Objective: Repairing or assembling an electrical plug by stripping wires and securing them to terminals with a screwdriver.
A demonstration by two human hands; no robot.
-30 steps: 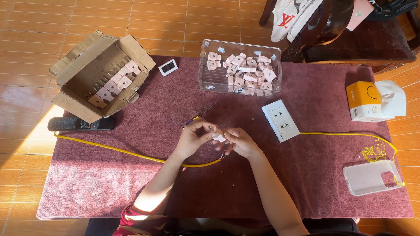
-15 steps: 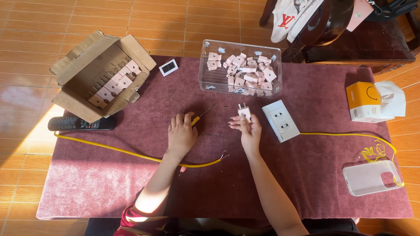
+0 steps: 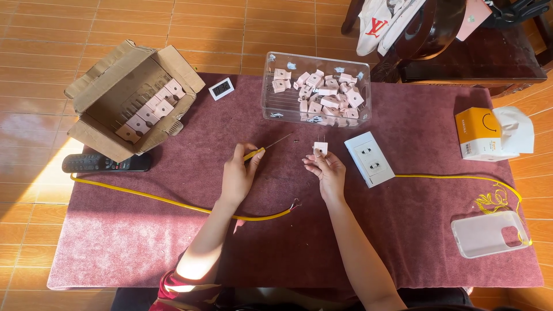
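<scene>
Two hands: left hand (image 3: 239,175) hides screwdriver (image 3: 258,152) handle; right hand (image 3: 327,170) pinches plug (image 3: 320,148) (prongs tiny).

Bright, sharp view; sunlight from the left, soft shadows.

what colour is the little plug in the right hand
Pale pink plug, pinched in the right hand; the head view shows it.

bare forearms, dark red sleeve (image 3: 183,286) — short
</scene>
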